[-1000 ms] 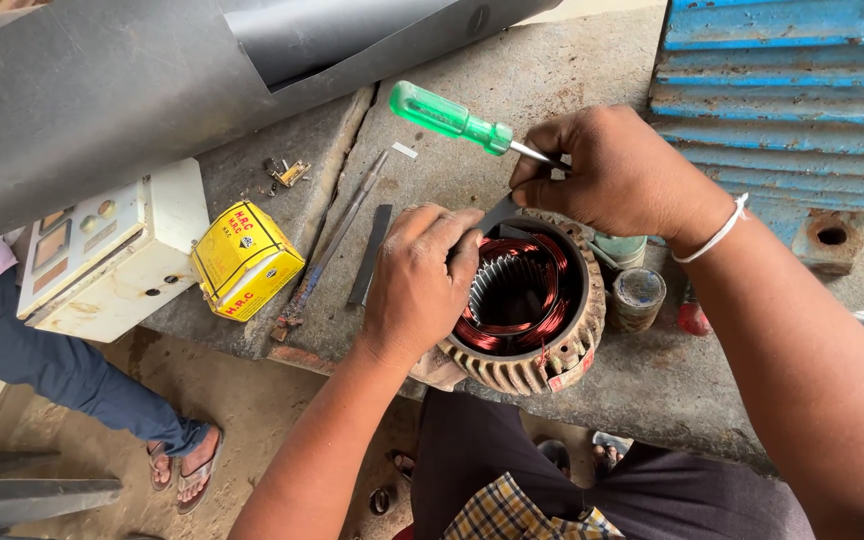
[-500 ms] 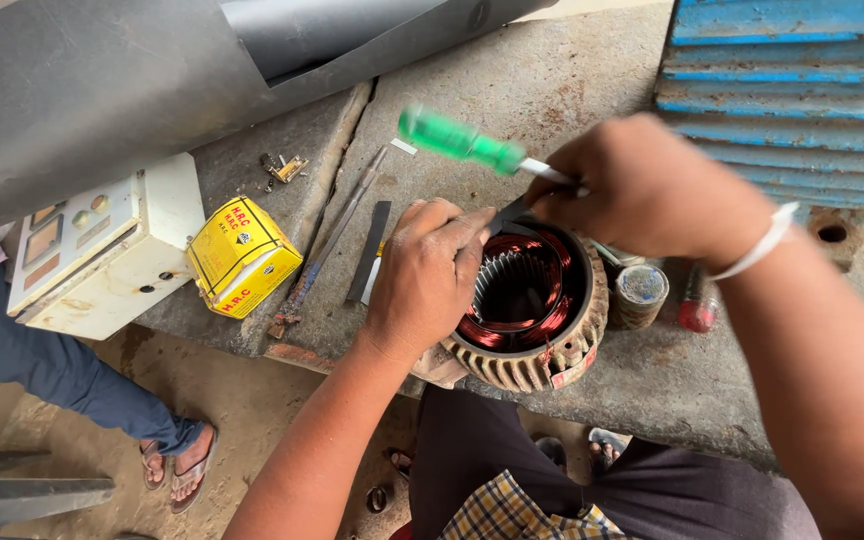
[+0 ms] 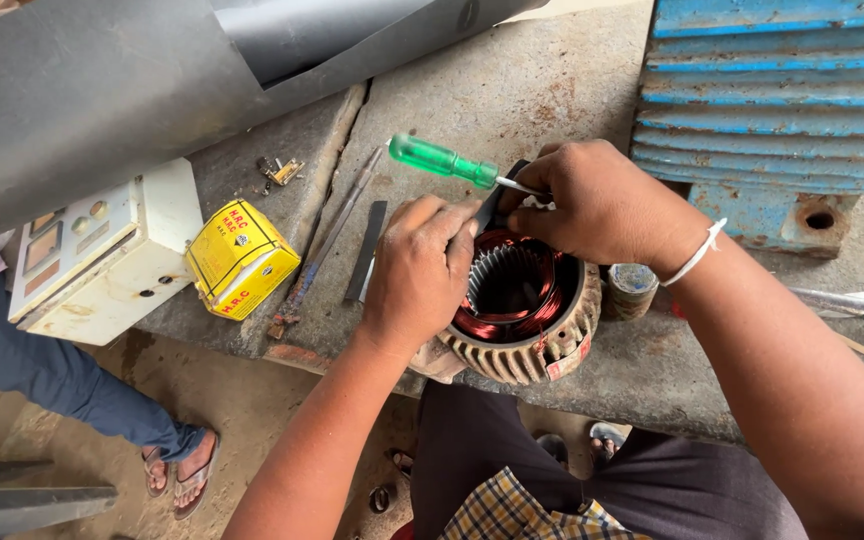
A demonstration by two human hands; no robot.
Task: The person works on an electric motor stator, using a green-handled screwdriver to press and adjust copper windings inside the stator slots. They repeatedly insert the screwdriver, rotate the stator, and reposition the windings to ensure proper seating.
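A round finned motor stator (image 3: 527,330) with red copper windings sits at the near edge of a concrete slab (image 3: 512,100). My left hand (image 3: 420,270) rests on its left rim, fingers curled over the edge onto a dark strip. My right hand (image 3: 602,205) is over the stator's far rim and grips a green-handled screwdriver (image 3: 444,160), whose handle points up and left while its shaft disappears under my fingers. A white band circles my right wrist.
On the slab lie a yellow box (image 3: 242,258), a cream switch box (image 3: 102,255), a metal rod (image 3: 327,240), a dark flat strip (image 3: 366,250) and a small tin (image 3: 632,285). A blue ribbed casing (image 3: 782,90) stands at right. Another person's leg (image 3: 82,390) is at left.
My right hand has drawn in toward the stator's far rim with the screwdriver, and the handle now points more up-left. My left hand has stayed on the left rim.
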